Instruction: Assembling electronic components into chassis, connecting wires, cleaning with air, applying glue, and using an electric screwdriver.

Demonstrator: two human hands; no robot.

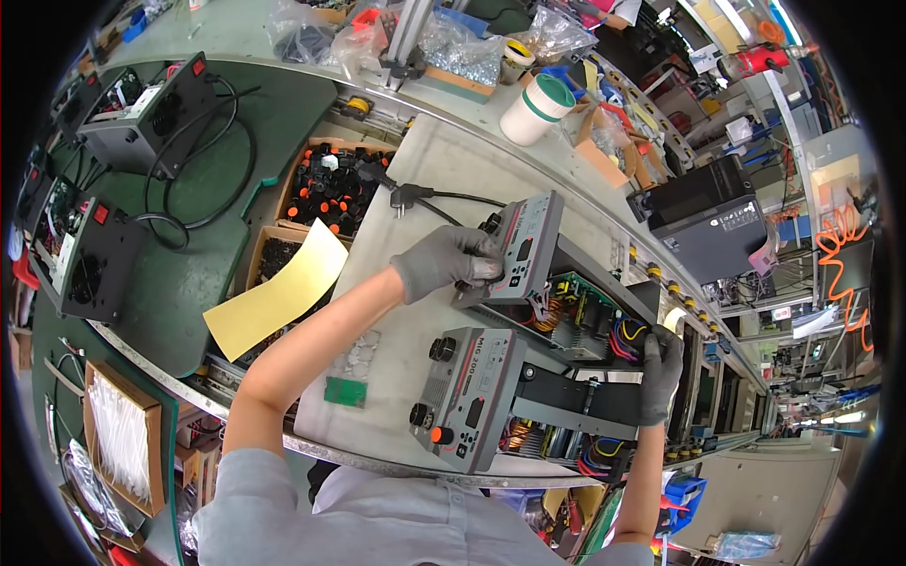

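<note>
Two open-topped grey welding machines lie side by side on the bench, control panels facing left. At the farther welding machine (pixel 533 247), my left hand (pixel 451 264), in a grey glove, has its fingers closed against the panel's knob side. What sits between those fingertips is hidden. My right hand (pixel 661 371), also gloved, curls round the rear end of the same machine, beside its coloured wires (pixel 628 338). The nearer welding machine (pixel 486 401) shows black knobs, an orange-capped knob (pixel 442 435) and a black strap-like handle (pixel 566 391). A black power plug (pixel 408 196) trails from the farther machine.
Left of the bench, a box of black and orange knobs (pixel 330 189) and a yellow sheet (pixel 276 291) lie close by. Several machines (pixel 151 118) stand on the green table (pixel 274 104). A green-lidded white tub (pixel 538 108) stands at the back. A green circuit board (pixel 346 391) lies near.
</note>
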